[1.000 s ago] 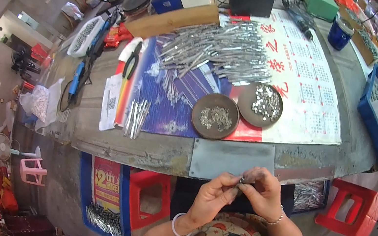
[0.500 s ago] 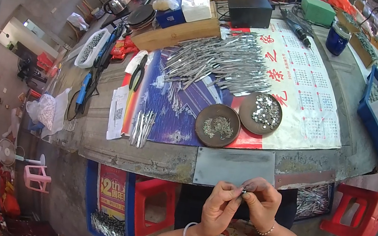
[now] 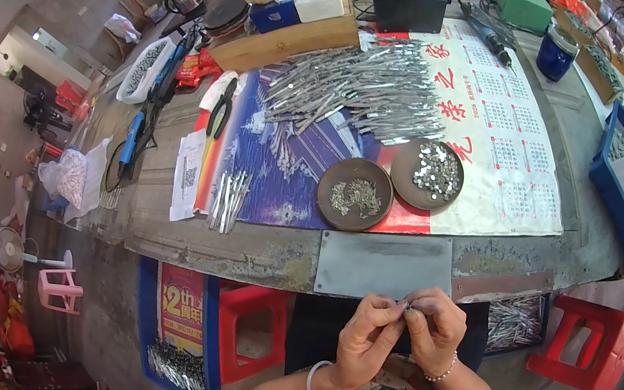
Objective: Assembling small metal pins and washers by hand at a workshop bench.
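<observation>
— Metal piece [image 3: 407,302], where is it?
— Pinched between the fingertips of both hands, left hand [image 3: 369,336] and right hand [image 3: 434,329] closed on it together, held close to the body just below the counter [image 3: 254,251] edge. Too small to tell its long axis.
— And the supply?
— Two round dishes [image 3: 355,194] lie straight ahead, beyond a grey plate [image 3: 385,265]; the right hand looks slightly nearer.

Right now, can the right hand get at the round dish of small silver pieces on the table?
Probably yes, once freed: the right hand pinches a small part with the left hand; nothing stands between it and the dish.
</observation>
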Action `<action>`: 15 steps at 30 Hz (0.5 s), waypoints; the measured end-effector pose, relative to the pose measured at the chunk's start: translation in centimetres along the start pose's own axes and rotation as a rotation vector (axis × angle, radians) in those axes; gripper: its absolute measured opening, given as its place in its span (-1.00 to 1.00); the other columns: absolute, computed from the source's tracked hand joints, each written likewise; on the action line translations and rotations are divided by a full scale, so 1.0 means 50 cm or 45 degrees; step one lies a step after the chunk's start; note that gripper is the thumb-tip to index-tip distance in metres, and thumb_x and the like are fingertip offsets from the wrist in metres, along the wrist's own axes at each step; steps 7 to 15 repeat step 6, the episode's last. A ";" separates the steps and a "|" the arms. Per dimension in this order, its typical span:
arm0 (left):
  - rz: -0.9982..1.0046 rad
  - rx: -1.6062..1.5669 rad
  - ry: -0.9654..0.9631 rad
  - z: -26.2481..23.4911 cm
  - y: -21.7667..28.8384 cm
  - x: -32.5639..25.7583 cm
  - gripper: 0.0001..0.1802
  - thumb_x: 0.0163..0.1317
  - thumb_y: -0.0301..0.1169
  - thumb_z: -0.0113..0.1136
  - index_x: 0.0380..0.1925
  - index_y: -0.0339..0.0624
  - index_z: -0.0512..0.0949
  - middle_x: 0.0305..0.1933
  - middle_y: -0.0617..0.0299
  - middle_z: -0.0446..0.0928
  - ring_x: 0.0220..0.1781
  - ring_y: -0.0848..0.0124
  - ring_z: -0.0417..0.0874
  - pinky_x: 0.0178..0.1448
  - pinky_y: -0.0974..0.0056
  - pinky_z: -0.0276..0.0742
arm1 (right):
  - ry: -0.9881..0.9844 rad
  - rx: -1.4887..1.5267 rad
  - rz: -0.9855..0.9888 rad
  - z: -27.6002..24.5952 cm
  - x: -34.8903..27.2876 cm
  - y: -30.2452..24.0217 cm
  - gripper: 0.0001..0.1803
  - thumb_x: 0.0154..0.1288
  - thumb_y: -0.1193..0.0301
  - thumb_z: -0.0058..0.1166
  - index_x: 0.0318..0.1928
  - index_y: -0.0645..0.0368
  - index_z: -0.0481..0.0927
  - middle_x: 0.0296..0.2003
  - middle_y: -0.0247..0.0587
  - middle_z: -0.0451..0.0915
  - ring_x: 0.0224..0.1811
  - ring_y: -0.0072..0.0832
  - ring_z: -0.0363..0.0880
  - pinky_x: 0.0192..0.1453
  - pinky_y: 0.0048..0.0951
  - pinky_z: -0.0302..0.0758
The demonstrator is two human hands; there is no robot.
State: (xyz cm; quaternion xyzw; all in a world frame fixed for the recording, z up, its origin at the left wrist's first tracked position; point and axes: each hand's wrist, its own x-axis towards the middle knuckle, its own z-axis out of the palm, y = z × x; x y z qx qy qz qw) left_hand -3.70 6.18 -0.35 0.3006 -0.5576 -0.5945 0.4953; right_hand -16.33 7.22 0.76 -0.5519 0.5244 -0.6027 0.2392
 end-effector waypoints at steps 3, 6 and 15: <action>-0.033 -0.071 -0.050 0.000 -0.009 -0.005 -0.74 0.24 -0.68 0.06 -0.06 -0.31 0.48 -0.14 0.15 0.37 -0.17 0.47 0.39 -0.09 0.50 0.34 | 0.052 -0.152 -0.066 0.006 -0.004 0.009 -0.87 0.10 0.56 0.10 -0.51 0.27 0.43 -0.53 -0.12 0.51 -0.55 -0.28 0.50 -0.45 -0.41 0.44; -0.077 -0.024 -0.119 -0.006 -0.011 -0.004 -0.73 0.25 -0.65 0.08 -0.04 -0.29 0.48 -0.11 0.13 0.36 -0.17 0.46 0.38 -0.08 0.49 0.33 | -0.121 -0.274 -0.093 -0.004 -0.007 0.028 -0.78 0.18 0.41 0.09 -0.53 0.24 0.43 -0.53 -0.13 0.50 -0.54 -0.25 0.49 -0.46 -0.36 0.44; -0.077 -0.024 -0.119 -0.006 -0.011 -0.004 -0.73 0.25 -0.65 0.08 -0.04 -0.29 0.48 -0.11 0.13 0.36 -0.17 0.46 0.38 -0.08 0.49 0.33 | -0.121 -0.274 -0.093 -0.004 -0.007 0.028 -0.78 0.18 0.41 0.09 -0.53 0.24 0.43 -0.53 -0.13 0.50 -0.54 -0.25 0.49 -0.46 -0.36 0.44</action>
